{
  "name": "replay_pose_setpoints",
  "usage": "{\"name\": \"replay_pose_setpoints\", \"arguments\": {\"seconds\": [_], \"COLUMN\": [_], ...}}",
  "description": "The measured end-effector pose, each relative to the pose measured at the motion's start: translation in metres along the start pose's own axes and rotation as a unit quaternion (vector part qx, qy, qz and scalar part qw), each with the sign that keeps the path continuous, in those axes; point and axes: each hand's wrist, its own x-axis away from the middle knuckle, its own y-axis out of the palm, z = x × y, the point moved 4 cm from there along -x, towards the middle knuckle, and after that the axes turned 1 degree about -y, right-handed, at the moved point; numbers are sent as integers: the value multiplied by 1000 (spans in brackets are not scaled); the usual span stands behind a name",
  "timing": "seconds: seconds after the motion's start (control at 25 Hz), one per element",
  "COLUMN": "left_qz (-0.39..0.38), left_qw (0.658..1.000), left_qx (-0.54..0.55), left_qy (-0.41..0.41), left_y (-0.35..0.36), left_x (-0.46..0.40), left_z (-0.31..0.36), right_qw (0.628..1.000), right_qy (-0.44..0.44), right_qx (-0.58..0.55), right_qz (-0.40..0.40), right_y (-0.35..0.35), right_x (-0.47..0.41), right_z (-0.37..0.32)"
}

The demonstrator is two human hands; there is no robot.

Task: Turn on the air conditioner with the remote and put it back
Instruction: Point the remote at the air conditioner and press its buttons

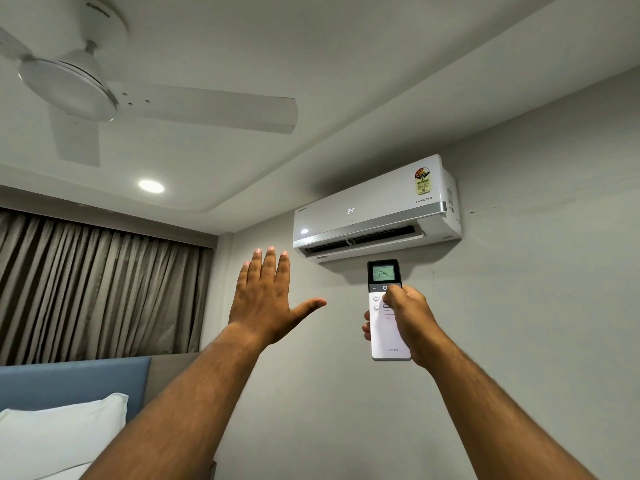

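Below the wall-mounted air conditioner [375, 209], the right hand [408, 323] has its grip closed around the remote [388, 313], thumb resting by the power button, screen reading 24. The left hand [266, 299] is raised beside it, flat, fingers spread, holding nothing. The unit's panel also shows 24 and its flap looks open, so it seems to be on. Best to keep the remote aimed at the unit, confirm airflow with the open palm, then return it.
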Motion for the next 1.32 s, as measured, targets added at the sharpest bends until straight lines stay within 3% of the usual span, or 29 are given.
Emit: {"name": "replay_pose_setpoints", "arguments": {"seconds": [1.32], "left_qz": [-9], "left_qw": [1000], "left_qx": [7], "left_qy": [-7], "left_y": [1], "left_x": [5], "left_z": [-5], "right_qw": [1000], "right_qy": [5], "right_qx": [1], "right_qz": [-1], "right_y": [2], "right_x": [2], "right_z": [-3]}}
